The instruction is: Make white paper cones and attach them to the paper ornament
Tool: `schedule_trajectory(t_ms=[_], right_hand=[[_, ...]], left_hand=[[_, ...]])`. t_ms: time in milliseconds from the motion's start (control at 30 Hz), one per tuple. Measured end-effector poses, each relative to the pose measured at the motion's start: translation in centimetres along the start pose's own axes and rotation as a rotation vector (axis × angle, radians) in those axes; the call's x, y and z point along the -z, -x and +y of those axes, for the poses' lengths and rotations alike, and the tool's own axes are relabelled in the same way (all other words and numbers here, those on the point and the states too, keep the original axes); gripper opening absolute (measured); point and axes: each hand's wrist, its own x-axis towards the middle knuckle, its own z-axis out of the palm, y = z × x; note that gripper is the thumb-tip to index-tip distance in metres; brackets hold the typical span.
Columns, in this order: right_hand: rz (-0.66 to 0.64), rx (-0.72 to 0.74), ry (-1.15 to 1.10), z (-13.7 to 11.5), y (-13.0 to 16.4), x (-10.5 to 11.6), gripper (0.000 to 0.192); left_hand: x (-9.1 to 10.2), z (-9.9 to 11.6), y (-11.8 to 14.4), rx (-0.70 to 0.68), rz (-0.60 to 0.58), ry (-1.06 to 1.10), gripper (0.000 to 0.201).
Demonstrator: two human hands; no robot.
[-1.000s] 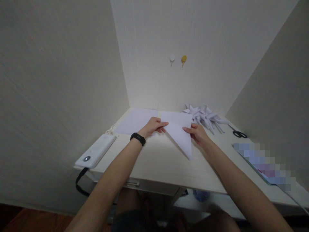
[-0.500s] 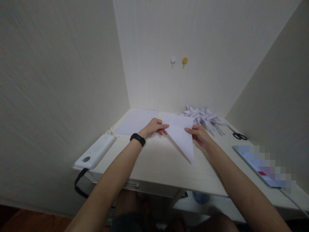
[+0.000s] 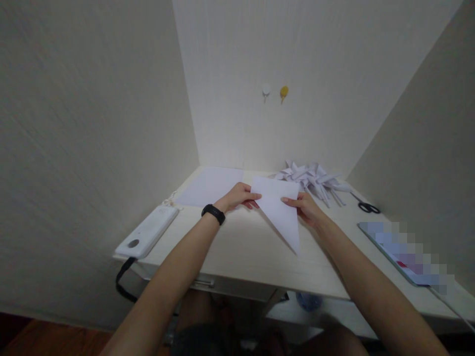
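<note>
at the centre of the frame, your two hands hold a folded white sheet of paper (image 3: 279,210) against the pale desk (image 3: 241,247), its long triangular flap tapering to a point toward the lower middle of the picture. your left hand (image 3: 237,196), with a black wristband (image 3: 213,213) on the wrist, has its fingers curled and pinched onto the paper's left corner; your right hand (image 3: 306,206) grips the right edge, thumb on top and fingers tucked beneath or beside the sheet, neither hand spread wide. a band of the sheet above the fold lies flat on the desk between your hands.

just behind your left hand, toward the upper left of the desk, lies a flat sheet of white paper (image 3: 210,185). to the upper right of the folded sheet sits a heap of folded paper pieces (image 3: 313,179), and beyond it, further right, a pair of black-handled scissors (image 3: 365,205). a white box-shaped device (image 3: 148,230) rests at the left edge of the desk with a black cable hanging below it. on the back wall, in the upper middle of the frame, are a white hook (image 3: 265,91) and a yellow hook (image 3: 284,92), side by side.
</note>
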Motion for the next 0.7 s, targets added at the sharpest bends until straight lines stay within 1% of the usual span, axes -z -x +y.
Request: schedule_trajectory(t_ms=[133, 367, 533, 700], right_hand=[[-0.008, -0.002, -0.009, 0.13, -0.01, -0.01, 0.043], [-0.005, 0.015, -0.049, 0.30, -0.10, -0.04, 0.039], [0.013, -0.013, -0.083, 0.36, 0.06, -0.44, 0.037], [0.031, -0.010, -0.113, 0.32, 0.30, -0.90, 0.037]], left_hand=[[0.02, -0.09, -0.04, 0.009, -0.010, 0.004, 0.035], [-0.17, -0.08, 0.03, 0.044, -0.041, 0.068, 0.036], [-0.13, -0.13, -0.02, 0.036, -0.039, 0.081, 0.034], [0.08, -0.43, -0.23, 0.019, -0.037, 0.097, 0.032]])
